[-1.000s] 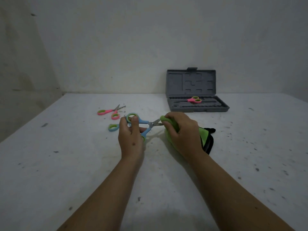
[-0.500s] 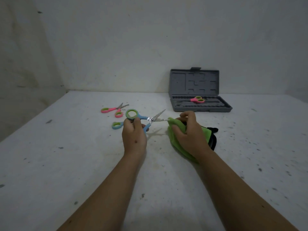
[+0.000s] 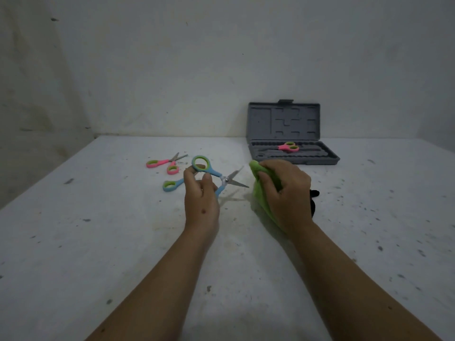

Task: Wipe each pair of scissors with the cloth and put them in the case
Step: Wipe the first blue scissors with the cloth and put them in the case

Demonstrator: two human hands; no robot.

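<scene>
The left hand (image 3: 200,198) pinched the blue scissors (image 3: 216,177) by the handles, blades spread toward the cloth, likely to bare each edge for wiping. The right hand (image 3: 286,190) clutched the green cloth (image 3: 261,193) just beside the tips, not touching. The open case (image 3: 293,153) waited behind, well apart.

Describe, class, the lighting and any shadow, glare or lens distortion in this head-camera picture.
Head view: dim, even light, no glare; the blue scissors in the left hand cast a soft shadow on the table; a darker patch lies along the bottom edge; the wide lens bends the table's edges; the case looks slightly soft.
</scene>
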